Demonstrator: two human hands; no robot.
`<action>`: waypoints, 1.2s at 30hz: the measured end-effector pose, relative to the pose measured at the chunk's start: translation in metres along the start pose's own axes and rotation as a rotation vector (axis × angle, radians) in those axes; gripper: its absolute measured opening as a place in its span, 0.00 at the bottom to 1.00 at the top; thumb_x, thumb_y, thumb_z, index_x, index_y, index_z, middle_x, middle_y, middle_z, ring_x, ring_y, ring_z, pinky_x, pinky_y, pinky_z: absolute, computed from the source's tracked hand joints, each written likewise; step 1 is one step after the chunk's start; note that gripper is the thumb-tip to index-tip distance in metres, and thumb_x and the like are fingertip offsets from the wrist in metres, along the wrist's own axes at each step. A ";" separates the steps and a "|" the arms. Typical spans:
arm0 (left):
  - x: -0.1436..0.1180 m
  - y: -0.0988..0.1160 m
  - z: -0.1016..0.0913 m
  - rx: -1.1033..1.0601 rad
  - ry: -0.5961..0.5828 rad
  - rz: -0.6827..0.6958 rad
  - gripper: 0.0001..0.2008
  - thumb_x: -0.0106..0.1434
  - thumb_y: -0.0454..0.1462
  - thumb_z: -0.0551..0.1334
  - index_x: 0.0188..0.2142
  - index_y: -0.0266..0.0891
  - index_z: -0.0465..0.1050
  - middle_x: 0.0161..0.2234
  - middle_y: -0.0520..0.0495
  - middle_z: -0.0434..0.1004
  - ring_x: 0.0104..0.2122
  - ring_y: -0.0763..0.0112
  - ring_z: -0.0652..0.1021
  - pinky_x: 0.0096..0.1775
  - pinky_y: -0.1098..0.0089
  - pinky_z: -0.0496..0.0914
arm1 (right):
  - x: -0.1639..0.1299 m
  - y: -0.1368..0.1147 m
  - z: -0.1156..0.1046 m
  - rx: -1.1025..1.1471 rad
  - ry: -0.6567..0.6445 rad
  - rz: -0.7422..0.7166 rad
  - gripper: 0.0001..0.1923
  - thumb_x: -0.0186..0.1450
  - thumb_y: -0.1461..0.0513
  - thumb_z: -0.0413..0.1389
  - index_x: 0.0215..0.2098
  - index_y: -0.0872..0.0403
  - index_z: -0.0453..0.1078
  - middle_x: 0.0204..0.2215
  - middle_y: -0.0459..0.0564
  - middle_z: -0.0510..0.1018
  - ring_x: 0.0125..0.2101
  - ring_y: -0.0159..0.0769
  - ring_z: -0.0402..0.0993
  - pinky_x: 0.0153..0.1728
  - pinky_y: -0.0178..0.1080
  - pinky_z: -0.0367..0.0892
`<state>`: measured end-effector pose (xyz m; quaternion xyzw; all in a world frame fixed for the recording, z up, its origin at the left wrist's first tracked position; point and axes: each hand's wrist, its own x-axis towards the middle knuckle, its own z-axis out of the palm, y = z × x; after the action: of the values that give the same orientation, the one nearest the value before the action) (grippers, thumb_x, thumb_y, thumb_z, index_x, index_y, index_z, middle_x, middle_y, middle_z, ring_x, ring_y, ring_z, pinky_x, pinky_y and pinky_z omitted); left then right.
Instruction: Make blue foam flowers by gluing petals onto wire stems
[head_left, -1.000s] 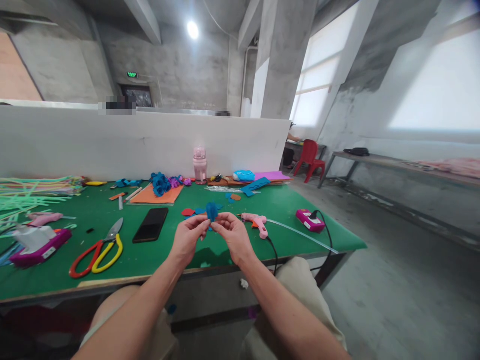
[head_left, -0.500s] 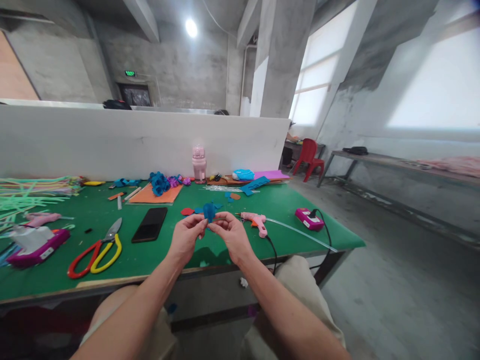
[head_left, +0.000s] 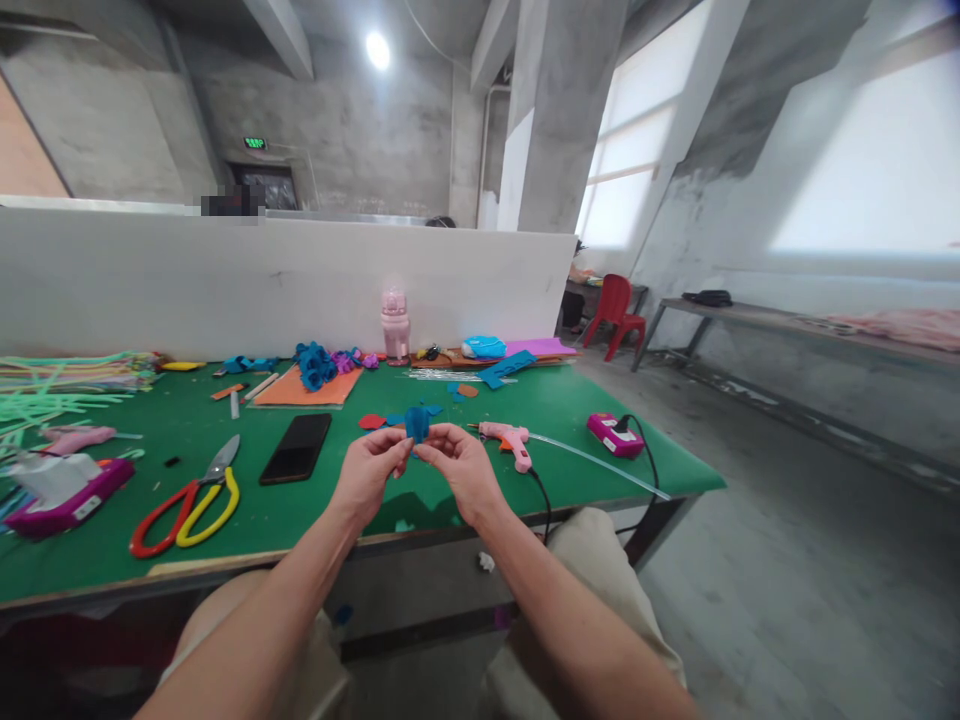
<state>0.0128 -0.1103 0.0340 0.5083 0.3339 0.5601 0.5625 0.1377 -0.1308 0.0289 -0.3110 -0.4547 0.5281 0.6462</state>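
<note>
Between my two hands, above the front of the green table (head_left: 315, 515), is a small curled piece of blue felt (head_left: 417, 424). My left hand (head_left: 375, 462) pinches it from the left with thumb and fingers. From the right, my right hand (head_left: 455, 462) pinches the same piece. The fingertips nearly meet at its lower end, so that part is hidden. Just right of my right hand lies a pink hot glue gun (head_left: 512, 441) with a clear glue stick (head_left: 592, 462) in its back. Behind my hands are a red felt piece (head_left: 372, 422) and blue felt scraps.
Left of my hands lie a black phone (head_left: 297, 448) and red-and-yellow-handled scissors (head_left: 196, 497). A purple power strip (head_left: 616, 436) with a cord is at the right. Blue felt flowers (head_left: 315, 367) rest on orange sheets (head_left: 300, 392); a pink bottle (head_left: 395, 325) stands by the white partition (head_left: 300, 280).
Both hands keep their pinch on the blue felt piece, with barely any finger movement. The whole view has shifted very slightly.
</note>
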 end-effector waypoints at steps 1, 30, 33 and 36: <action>0.000 0.000 0.000 -0.001 0.000 0.000 0.10 0.44 0.39 0.69 0.24 0.33 0.74 0.14 0.54 0.65 0.16 0.81 0.63 0.19 0.77 0.55 | 0.000 0.000 0.000 0.000 0.002 -0.003 0.11 0.48 0.64 0.63 0.30 0.55 0.71 0.27 0.43 0.77 0.29 0.28 0.72 0.36 0.33 0.64; 0.004 0.002 -0.005 -0.073 -0.017 -0.041 0.11 0.44 0.38 0.70 0.25 0.34 0.75 0.18 0.52 0.69 0.19 0.79 0.67 0.24 0.75 0.60 | -0.001 -0.003 -0.001 -0.058 0.013 0.038 0.11 0.47 0.62 0.63 0.29 0.54 0.73 0.27 0.43 0.77 0.29 0.31 0.71 0.37 0.36 0.65; 0.004 0.002 -0.005 -0.055 0.000 -0.031 0.10 0.43 0.38 0.70 0.25 0.34 0.75 0.17 0.52 0.69 0.19 0.79 0.67 0.24 0.75 0.59 | -0.001 -0.004 -0.001 -0.078 0.017 0.040 0.11 0.46 0.62 0.63 0.29 0.54 0.72 0.26 0.43 0.77 0.28 0.31 0.71 0.36 0.35 0.65; 0.004 0.001 -0.005 -0.054 0.011 -0.017 0.10 0.43 0.38 0.70 0.24 0.34 0.75 0.17 0.53 0.69 0.19 0.79 0.67 0.24 0.76 0.59 | -0.002 -0.006 -0.001 -0.083 0.018 0.045 0.10 0.46 0.62 0.63 0.28 0.54 0.72 0.24 0.42 0.76 0.27 0.30 0.70 0.34 0.34 0.65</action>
<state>0.0086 -0.1060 0.0346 0.4871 0.3262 0.5668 0.5789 0.1407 -0.1340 0.0330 -0.3524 -0.4635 0.5203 0.6247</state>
